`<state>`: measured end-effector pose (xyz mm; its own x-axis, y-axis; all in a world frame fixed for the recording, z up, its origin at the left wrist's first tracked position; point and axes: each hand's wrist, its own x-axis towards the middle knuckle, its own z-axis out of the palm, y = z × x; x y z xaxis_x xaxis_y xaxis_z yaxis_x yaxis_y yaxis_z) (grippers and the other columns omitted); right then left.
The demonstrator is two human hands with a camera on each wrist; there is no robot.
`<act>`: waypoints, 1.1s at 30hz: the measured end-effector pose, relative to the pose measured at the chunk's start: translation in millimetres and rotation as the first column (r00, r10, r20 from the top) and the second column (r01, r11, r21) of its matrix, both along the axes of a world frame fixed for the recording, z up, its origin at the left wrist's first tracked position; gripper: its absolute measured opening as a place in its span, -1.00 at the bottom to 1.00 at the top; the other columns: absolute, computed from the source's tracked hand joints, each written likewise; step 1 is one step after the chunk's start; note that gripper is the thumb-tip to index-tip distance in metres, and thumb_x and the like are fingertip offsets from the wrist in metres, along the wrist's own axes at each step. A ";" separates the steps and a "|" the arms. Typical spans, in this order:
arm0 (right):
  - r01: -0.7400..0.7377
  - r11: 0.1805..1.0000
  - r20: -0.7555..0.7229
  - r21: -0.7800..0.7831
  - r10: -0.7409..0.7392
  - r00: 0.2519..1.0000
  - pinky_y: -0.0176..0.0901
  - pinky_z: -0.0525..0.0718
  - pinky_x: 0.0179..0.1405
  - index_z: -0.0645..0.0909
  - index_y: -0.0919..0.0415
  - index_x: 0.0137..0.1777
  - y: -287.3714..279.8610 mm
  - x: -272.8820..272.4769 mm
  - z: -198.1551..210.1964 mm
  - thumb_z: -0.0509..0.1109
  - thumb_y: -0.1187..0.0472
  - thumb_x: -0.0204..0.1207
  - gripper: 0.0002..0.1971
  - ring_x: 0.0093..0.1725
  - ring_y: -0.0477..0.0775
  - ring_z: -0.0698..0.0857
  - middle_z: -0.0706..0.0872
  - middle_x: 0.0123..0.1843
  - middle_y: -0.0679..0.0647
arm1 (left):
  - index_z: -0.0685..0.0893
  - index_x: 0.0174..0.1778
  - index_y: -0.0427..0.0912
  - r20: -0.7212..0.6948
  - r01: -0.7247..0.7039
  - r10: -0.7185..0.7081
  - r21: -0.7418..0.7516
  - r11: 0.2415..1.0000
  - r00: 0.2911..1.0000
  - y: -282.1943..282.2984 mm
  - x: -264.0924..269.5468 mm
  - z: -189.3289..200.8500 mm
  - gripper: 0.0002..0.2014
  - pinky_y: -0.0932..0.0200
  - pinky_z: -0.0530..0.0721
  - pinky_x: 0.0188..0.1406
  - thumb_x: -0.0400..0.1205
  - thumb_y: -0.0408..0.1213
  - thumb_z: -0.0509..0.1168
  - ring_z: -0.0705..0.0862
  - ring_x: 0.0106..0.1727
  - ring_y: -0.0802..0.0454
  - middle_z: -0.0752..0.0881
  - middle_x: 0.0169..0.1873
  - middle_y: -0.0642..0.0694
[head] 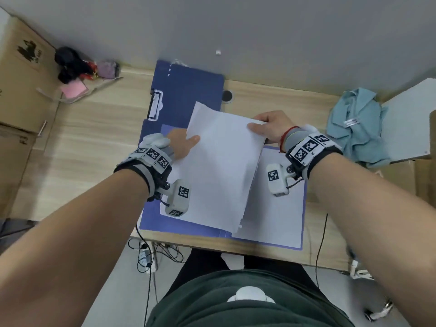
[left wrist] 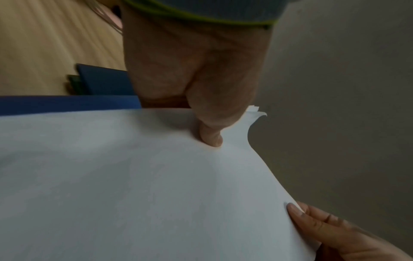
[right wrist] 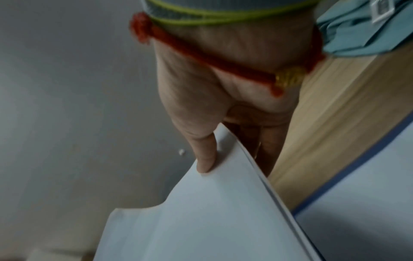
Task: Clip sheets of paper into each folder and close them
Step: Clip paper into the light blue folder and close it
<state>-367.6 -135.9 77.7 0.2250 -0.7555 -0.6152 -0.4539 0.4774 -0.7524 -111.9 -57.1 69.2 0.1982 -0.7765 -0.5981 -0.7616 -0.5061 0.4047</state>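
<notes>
I have both hands on a stack of white paper (head: 219,166), lifted and tilted above the open blue folder (head: 165,223) that lies flat on the desk (head: 94,128) beneath my wrists. My left hand (head: 182,145) pinches the stack's far left edge, thumb pressed on top and the other fingers hidden beneath it. My right hand (head: 269,128) pinches the far right corner the same way — thumb on the top sheet, fingers curled below. The sheets fan a little at the near corner, so the stack is not squared. Under my right wrist a separate sheet (head: 273,218) lies on the folder's right half. Beyond my left hand a second, darker blue folder (head: 195,90) lies on the desk, its white clip (head: 155,106) at its left edge. Further right of my right hand sits a crumpled light blue cloth (head: 356,123) — well apart from the paper.
</notes>
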 end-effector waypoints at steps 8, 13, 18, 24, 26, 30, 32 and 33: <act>-0.355 0.935 -0.282 0.017 0.345 0.895 -0.17 0.63 -0.25 0.67 0.01 -0.25 40.9 69.6 -70.9 0.47 0.15 0.50 -0.90 -0.25 0.03 0.58 0.62 -0.31 -0.08 | 0.60 0.30 -0.39 0.046 -0.114 0.108 0.149 0.982 0.993 69.0 54.4 -52.9 -0.42 -0.12 0.54 0.27 0.76 0.12 0.06 0.63 0.23 -0.32 0.66 0.23 -0.33; -0.446 0.894 -0.385 0.025 0.421 0.822 -0.27 0.54 -0.08 0.75 0.01 -0.07 47.6 101.6 -83.4 0.48 0.09 0.47 -0.92 -0.13 -0.03 0.65 0.70 -0.17 -0.08 | 0.64 0.23 -0.41 0.070 -0.236 0.226 0.193 0.952 0.972 86.1 75.7 -76.1 -0.39 -0.17 0.61 0.25 0.72 0.15 0.13 0.68 0.14 -0.35 0.71 0.17 -0.35; -0.321 0.942 -0.432 -0.100 0.250 0.867 -0.36 0.54 -0.20 0.77 0.04 -0.10 32.3 126.9 -72.1 0.46 0.08 0.41 -0.88 -0.06 -0.02 0.72 0.77 -0.14 -0.08 | 0.62 0.25 -0.41 0.028 -0.317 0.317 0.182 0.931 0.948 75.6 77.1 -76.9 -0.42 -0.17 0.62 0.27 0.71 0.12 0.18 0.69 0.17 -0.36 0.70 0.20 -0.37; -0.312 0.943 -0.413 -0.115 0.240 0.879 -0.28 0.56 -0.32 0.78 0.10 -0.05 11.4 161.1 -66.0 0.47 -0.05 0.48 -0.76 -0.13 0.06 0.71 0.80 -0.09 0.04 | 0.64 0.17 -0.32 0.042 -0.329 0.330 0.251 0.910 0.943 52.9 79.3 -72.5 -0.49 -0.10 0.61 0.28 0.63 0.11 0.22 0.69 0.18 -0.33 0.70 0.23 -0.31; -0.319 0.944 -0.452 -0.086 0.249 0.857 -0.17 0.68 -0.10 0.79 0.24 -0.02 7.0 174.4 -70.7 0.38 -0.12 0.53 -0.60 -0.08 0.19 0.75 0.82 -0.08 0.15 | 0.65 0.05 -0.28 0.026 -0.332 0.339 0.288 0.898 0.940 46.6 84.0 -74.7 -0.53 -0.04 0.62 0.22 0.58 0.11 0.24 0.72 0.09 -0.30 0.72 0.17 -0.32; -0.293 0.956 -0.508 -0.009 0.248 0.825 -0.09 0.73 0.02 0.79 0.20 -0.07 5.9 194.9 -82.0 0.28 -0.29 0.46 -0.47 -0.15 0.22 0.78 0.82 -0.18 0.11 | 0.62 0.25 -0.50 -0.049 -0.385 0.418 0.308 0.870 0.907 37.4 84.1 -80.5 -0.44 0.06 0.45 -0.09 0.60 -0.01 0.32 0.71 0.00 -0.32 0.74 0.09 -0.39; -0.277 0.961 -0.536 0.007 0.237 0.810 -0.07 0.75 0.00 0.79 0.15 -0.04 4.4 199.5 -88.3 0.28 -0.30 0.44 -0.48 -0.23 0.19 0.76 0.81 -0.24 0.09 | 0.64 0.19 -0.51 -0.068 -0.396 0.437 0.318 0.862 0.897 34.3 83.2 -82.2 -0.45 0.07 0.42 -0.13 0.58 -0.01 0.33 0.58 -0.17 -0.20 0.66 -0.28 -0.27; -0.273 0.962 -0.544 0.020 0.240 0.804 -0.09 0.75 -0.03 0.79 0.15 -0.04 3.2 200.8 -89.6 0.29 -0.28 0.45 -0.50 -0.29 0.17 0.74 0.80 -0.28 0.07 | 0.66 0.08 -0.49 -0.068 -0.405 0.450 0.328 0.853 0.891 33.2 82.7 -82.3 -0.51 0.08 0.42 -0.15 0.58 -0.03 0.33 0.53 -0.20 -0.16 0.56 -0.39 -0.18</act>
<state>-166.8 -132.7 -12.0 0.0630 -0.7543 -0.6535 -0.8924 0.2506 -0.3753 -29.2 -23.9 -13.1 0.3683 -0.4152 -0.8318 -0.3897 -0.8813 0.2673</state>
